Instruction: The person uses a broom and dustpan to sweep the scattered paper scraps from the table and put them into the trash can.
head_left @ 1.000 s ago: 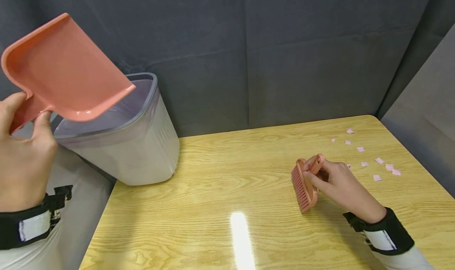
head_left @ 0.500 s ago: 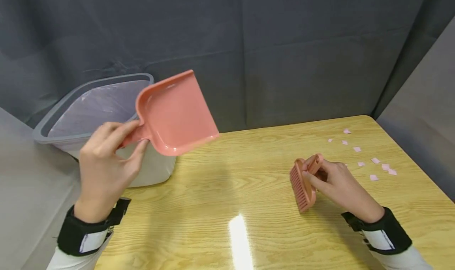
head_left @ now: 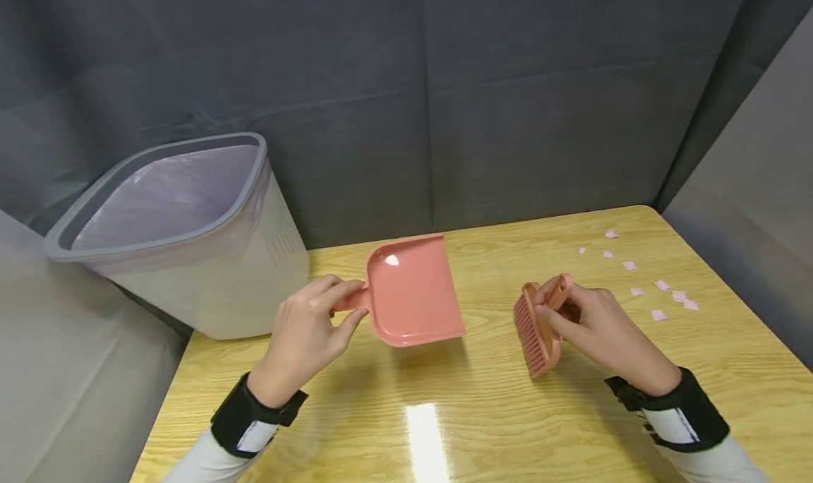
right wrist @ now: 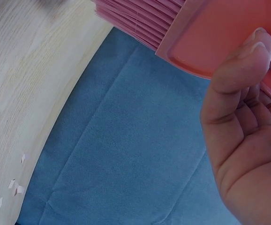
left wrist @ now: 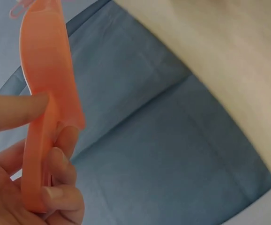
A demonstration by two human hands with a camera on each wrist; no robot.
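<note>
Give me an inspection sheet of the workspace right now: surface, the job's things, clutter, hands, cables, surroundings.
Surface: wooden table, glossy, with a bright reflection near its front.
Job's things: pink dustpan held above the table, nothing seen in it; pink brush, bristles facing left, contact with the table unclear.
Clutter: small pale pink scraps scattered toward the far right corner.
Left hand: grips the dustpan's handle.
Right hand: holds the brush.
Cables: nothing seen.
Surroundings: lined bin at far left, its bottom out of sight inside; dark cloth behind.
</note>
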